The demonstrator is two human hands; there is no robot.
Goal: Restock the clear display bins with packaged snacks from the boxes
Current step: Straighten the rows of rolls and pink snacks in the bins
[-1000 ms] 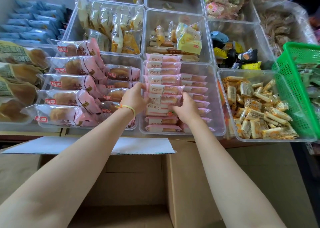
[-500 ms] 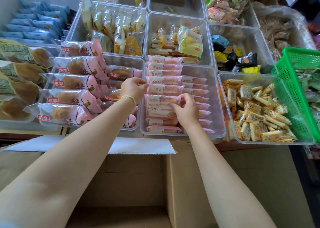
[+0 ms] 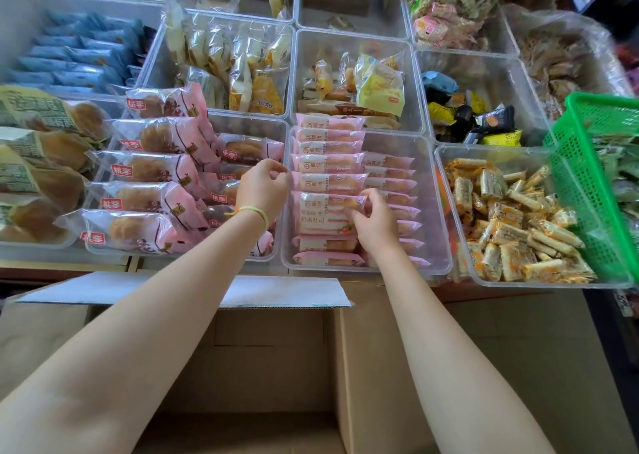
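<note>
Over the clear bin (image 3: 434,211), both arms reach forward; the right hand (image 3: 375,223) and left hand (image 3: 264,191) pinch one pink packet (image 3: 326,213).

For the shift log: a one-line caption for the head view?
Both hands set a pink snack pack into the clear bin, above an open box.

Clear plastic bin of pink-wrapped cake packets (image 3: 436,211) at center. At 9 o'clock, clear bin of pink bun packs (image 3: 273,125); at 3 o'clock, clear bin of small foil-wrapped bars (image 3: 446,191), green mesh basket (image 3: 584,191) beyond. At 6 o'clock, open brown cardboard box (image 3: 276,357).
</note>
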